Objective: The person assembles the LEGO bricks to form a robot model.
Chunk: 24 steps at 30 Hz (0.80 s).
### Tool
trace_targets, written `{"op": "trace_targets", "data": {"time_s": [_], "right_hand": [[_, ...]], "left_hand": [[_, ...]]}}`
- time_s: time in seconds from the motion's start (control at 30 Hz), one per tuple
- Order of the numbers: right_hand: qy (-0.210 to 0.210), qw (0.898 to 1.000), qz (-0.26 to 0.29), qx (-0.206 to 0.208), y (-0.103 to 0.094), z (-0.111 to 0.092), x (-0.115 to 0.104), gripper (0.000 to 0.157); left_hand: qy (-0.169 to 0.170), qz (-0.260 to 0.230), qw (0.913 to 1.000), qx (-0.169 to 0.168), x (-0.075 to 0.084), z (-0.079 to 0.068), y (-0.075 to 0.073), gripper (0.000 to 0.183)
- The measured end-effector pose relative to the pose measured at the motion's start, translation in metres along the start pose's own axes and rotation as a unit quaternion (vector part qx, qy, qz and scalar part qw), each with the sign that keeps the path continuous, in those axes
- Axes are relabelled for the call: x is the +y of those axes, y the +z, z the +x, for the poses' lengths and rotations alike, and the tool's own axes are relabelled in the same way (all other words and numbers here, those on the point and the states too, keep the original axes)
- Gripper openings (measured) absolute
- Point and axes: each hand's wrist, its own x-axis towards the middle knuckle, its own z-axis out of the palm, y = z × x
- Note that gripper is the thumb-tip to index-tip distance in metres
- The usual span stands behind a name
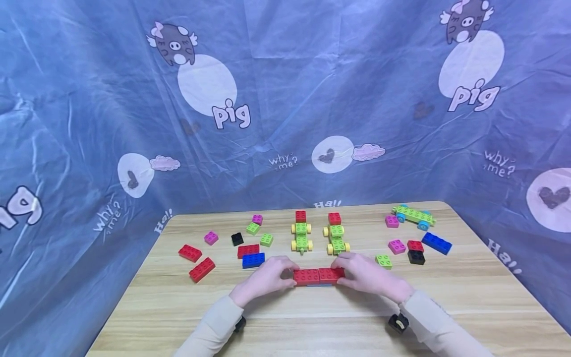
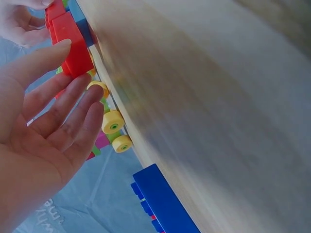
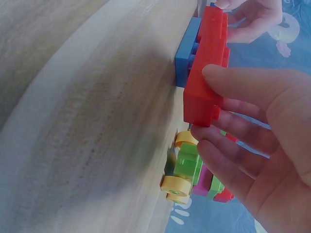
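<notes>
Two long red bricks, the left one and the right one, lie end to end in front of the person. Beneath them a blue brick stands on the table, spanning the middle, so their outer ends overhang it. My left hand pinches the left red brick's outer end between thumb and fingers. At the opposite end, my right hand pinches the right red brick, its thumb on the near side. Just behind stand two green cars with yellow wheels, the left car and the right car.
Left of the hands lie red bricks, a blue brick, a black brick and small pink and green ones. To the right are a blue brick, a black brick and a blue-wheeled car. A printed cloth hangs behind the table.
</notes>
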Motion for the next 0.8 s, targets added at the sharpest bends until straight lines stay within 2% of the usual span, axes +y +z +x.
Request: {"op": "trace_targets", "data": {"time_s": [0.4,0.8], "right_hand": [[-0.001,1.0,-0.02,0.016,0.0063,-0.0003,-0.0014,0.031],[-0.025,0.998,-0.037,0.051,0.0086,0.0017,-0.0037,0.029]], "left_hand": [[0.018,-0.004,0.9998,-0.011,0.0031,0.0042,0.0022,0.034],[0.03,-0.003,0.9994,0.013,0.006,0.0077,0.0063,0.03]]}}
